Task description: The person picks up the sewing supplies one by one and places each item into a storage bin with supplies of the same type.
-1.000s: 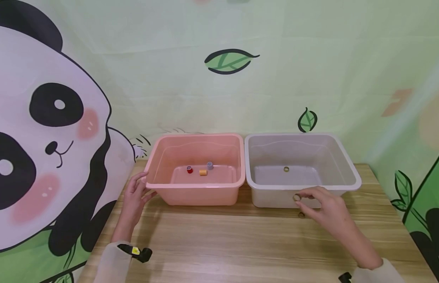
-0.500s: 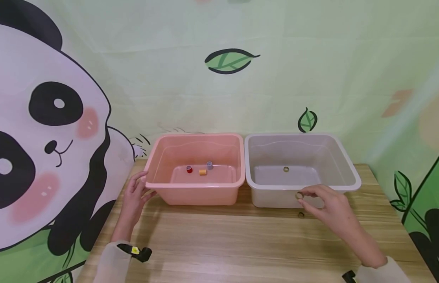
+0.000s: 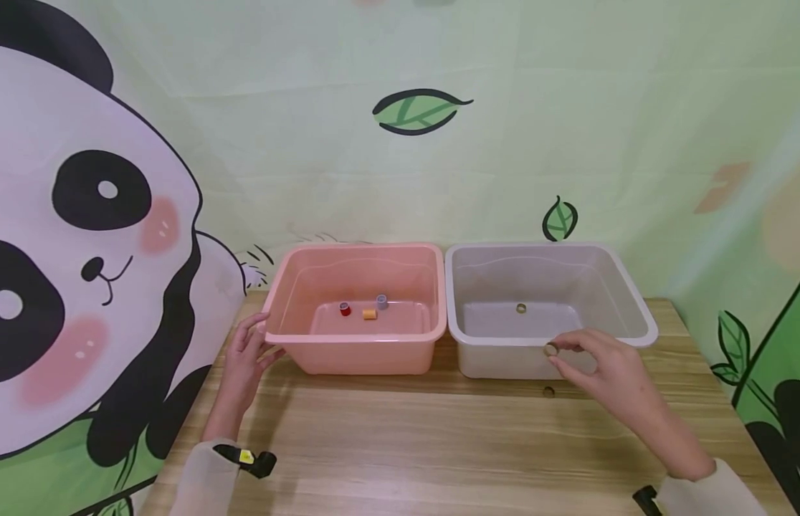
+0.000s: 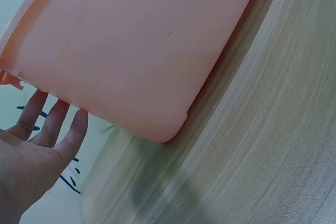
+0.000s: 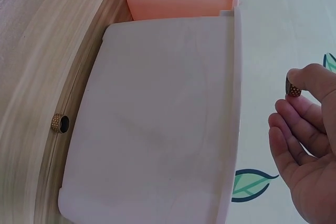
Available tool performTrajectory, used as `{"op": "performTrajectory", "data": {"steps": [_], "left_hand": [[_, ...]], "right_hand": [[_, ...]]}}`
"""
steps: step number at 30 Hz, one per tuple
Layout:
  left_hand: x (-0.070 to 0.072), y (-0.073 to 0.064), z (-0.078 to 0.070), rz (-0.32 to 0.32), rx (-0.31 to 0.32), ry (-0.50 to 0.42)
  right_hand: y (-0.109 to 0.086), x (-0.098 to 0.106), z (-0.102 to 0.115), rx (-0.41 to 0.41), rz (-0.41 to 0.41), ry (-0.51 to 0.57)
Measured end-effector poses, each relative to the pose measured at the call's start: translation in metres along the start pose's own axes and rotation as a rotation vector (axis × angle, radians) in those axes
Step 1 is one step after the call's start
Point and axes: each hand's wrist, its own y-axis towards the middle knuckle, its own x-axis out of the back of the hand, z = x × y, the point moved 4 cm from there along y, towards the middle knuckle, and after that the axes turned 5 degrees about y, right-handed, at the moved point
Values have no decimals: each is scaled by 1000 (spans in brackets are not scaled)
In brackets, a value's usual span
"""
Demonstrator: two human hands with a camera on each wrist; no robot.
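Note:
My right hand (image 3: pixel 609 373) pinches a small brass thimble ring (image 5: pixel 295 89) between thumb and index finger, close to the front rim of the grey tub (image 3: pixel 503 351). Dimples cover the ring's outer face. A second dimpled thimble ring (image 5: pixel 60 123) lies on the table in front of that tub. Inside the tub, a similar brass ring (image 3: pixel 520 308) rests on the bottom. My left hand (image 3: pixel 244 358) touches the left side of the pink tub (image 3: pixel 361 356) with extended fingertips (image 4: pixel 80 119), just under its rim.
The pink tub holds a small red piece (image 3: pixel 345 309), a yellow one (image 3: pixel 370 314) and a lilac-grey one (image 3: pixel 382 302). Both tubs stand side by side at the back of the wooden table (image 3: pixel 413 444). A panda-print backdrop (image 3: pixel 310 143) hangs right behind.
My right hand has moved slightly right and up with the pinched thimble ring, nearer the grey tub's rim. My left hand has stayed at the pink tub.

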Motion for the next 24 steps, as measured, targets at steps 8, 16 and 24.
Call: {"op": "performTrajectory", "data": {"steps": [8,16,24], "left_hand": [[0,1,1,9,-4,-9],[0,0,-1,-7,-1,-1],[0,0,0,-11,7,-11]], "right_hand": [[4,2,0,11,1,-3],[7,5,0,-5,8,2],[12,9,2,-1,16,-15]]}}
